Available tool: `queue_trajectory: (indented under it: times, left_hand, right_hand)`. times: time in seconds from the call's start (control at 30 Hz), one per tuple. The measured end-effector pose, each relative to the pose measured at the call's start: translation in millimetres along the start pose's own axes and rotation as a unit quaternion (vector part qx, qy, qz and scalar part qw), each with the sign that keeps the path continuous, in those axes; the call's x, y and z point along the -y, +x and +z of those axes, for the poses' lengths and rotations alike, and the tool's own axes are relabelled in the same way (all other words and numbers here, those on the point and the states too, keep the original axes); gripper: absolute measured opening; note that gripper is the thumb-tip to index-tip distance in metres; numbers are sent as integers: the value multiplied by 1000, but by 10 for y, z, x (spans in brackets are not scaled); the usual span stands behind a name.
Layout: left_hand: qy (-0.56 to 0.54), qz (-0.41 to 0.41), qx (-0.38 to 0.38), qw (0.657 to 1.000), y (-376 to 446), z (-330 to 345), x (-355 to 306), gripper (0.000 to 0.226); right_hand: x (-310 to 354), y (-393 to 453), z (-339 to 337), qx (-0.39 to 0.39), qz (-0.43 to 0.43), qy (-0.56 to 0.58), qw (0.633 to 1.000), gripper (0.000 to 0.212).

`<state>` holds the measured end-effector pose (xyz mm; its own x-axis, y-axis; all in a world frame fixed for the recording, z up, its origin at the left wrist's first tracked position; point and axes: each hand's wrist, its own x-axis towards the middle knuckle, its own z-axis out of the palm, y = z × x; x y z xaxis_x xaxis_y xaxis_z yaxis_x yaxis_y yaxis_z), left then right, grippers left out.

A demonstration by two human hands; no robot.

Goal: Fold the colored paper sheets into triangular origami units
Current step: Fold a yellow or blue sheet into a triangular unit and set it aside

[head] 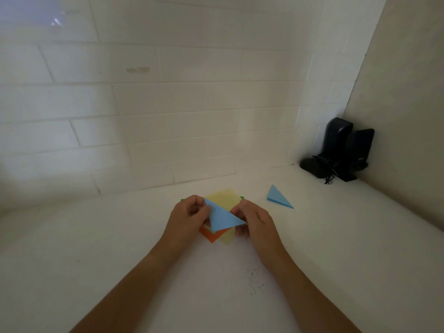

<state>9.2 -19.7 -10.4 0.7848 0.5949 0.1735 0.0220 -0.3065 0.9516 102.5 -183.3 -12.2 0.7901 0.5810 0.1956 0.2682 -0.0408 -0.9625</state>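
Matt blue paper triangle point(222, 217), glossy white wall tiles point(144, 97), perhaps plastic black speakers point(341, 152)

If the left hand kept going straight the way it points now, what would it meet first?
Probably the yellow sheet just beyond the left hand, then the tiled wall; depth is unclear. It already pinches the blue triangle.

The flat stack of coloured paper sheets point(222, 197) lies mostly hidden under the blue folded paper triangle point(222, 217) and both hands; only slivers of green show. Both forearms are cut off by the bottom edge.
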Motion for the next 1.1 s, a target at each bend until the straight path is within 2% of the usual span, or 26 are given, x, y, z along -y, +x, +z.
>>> queue_trajectory:
  times: [0.1,0.33,0.5,0.63,0.87,1.1]
  left_hand:
    - [4,3,14,1000,-4,15,-3,16]
    - [-20,12,21,1000,-40,2,-67,13]
    - [-37,15,26,999,-55,-16,-94,13]
    - [-25,27,61,997,-70,9,-91,13]
    - [-27,26,81,996,-48,20,-14,14]
    - [-7,35,77,996,-49,48,-14,13]
  right_hand:
    - [-42,1,20,19,-39,-82,996,28]
    - [-98,11,21,30,-62,-115,991,26]
    - [-71,6,38,13,-71,-108,991,26]
    - [-33,-17,41,32,-100,-104,989,16]
    - [-58,-5,35,59,-131,-121,982,20]
    - [-58,-1,31,42,-123,-121,984,20]
